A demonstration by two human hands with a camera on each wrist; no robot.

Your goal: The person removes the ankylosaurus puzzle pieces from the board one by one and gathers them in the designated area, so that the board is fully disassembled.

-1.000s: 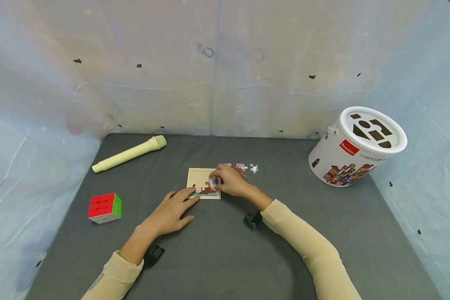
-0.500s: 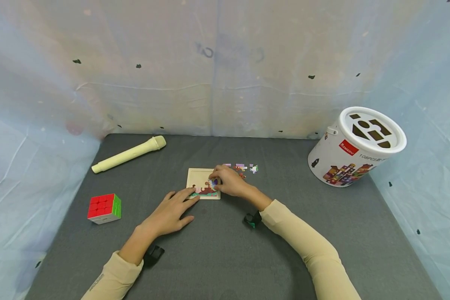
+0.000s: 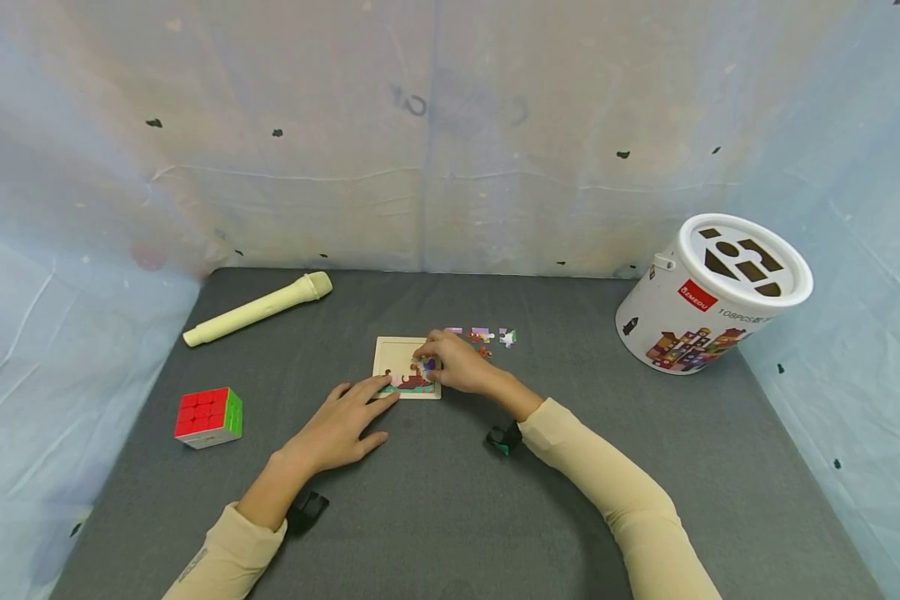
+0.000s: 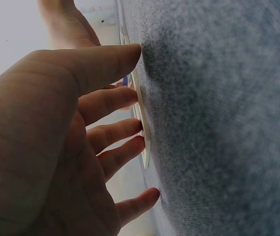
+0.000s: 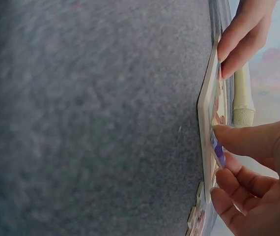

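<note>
A small wooden jigsaw puzzle board (image 3: 399, 348) lies on the grey cloth, its lower part filled with coloured pieces. My left hand (image 3: 342, 425) rests with spread fingers on the board's left front corner; in the left wrist view several fingertips (image 4: 136, 142) touch its edge. My right hand (image 3: 459, 362) is over the board's right side. Between its thumb and fingers it pinches a purple and blue puzzle piece (image 5: 218, 151), tilted against the board in the right wrist view. Several loose puzzle pieces (image 3: 482, 334) lie just beyond the right hand, partly hidden by it.
A red, green and white puzzle cube (image 3: 208, 417) sits at the left. Behind it lies a pale yellow toy microphone (image 3: 258, 309). At the back right stands a white bucket (image 3: 690, 312) with shape holes in its lid. Plastic sheeting (image 3: 495, 167) walls the table's back and sides.
The right hand's fingertips have shifted slightly left over the board, with the puzzle piece still pinched. The left hand stays in place.
</note>
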